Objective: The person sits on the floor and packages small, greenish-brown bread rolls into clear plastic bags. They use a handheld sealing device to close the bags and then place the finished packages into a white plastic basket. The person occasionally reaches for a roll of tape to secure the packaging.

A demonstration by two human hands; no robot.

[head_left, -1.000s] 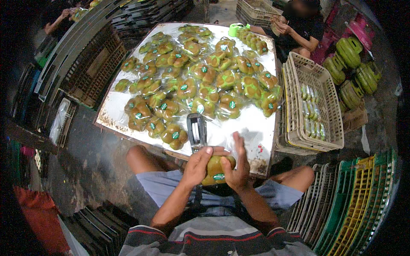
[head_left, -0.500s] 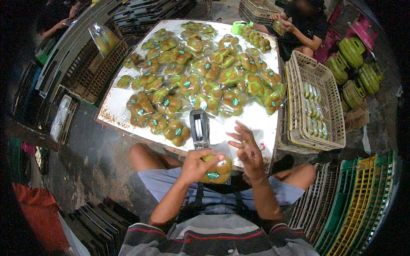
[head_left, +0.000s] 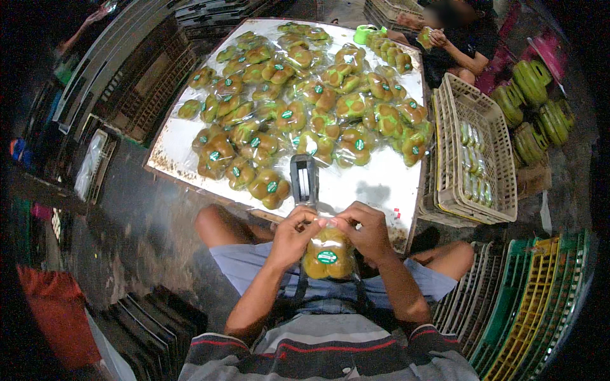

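Note:
A see-through plastic bag with a brown and green bread bun [head_left: 329, 257] hangs over my lap at the table's near edge, a green oval label on its front. My left hand [head_left: 293, 236] pinches the gathered top of the bag from one side. Opposite it, my right hand [head_left: 367, 233] pinches the same top, the fingertips of both hands nearly meeting. Just beyond my hands, a dark bag-neck tape sealer [head_left: 304, 181] stands at the table edge. Many similar bagged buns [head_left: 289, 117] lie heaped across the white table [head_left: 381, 184].
At the right stands a stack of beige crates [head_left: 470, 149] holding small packets. Behind it lie green gas cylinders [head_left: 530, 82]. Colored crates [head_left: 521, 298] stand near my right side, dark trays [head_left: 149, 327] near my left. Another person [head_left: 460, 41] sits at the far right, handling a bun.
My right hand has come in from the right, fingers spread before, and now grips the bag's top with my left. The bagged bun now hangs upright, label facing up.

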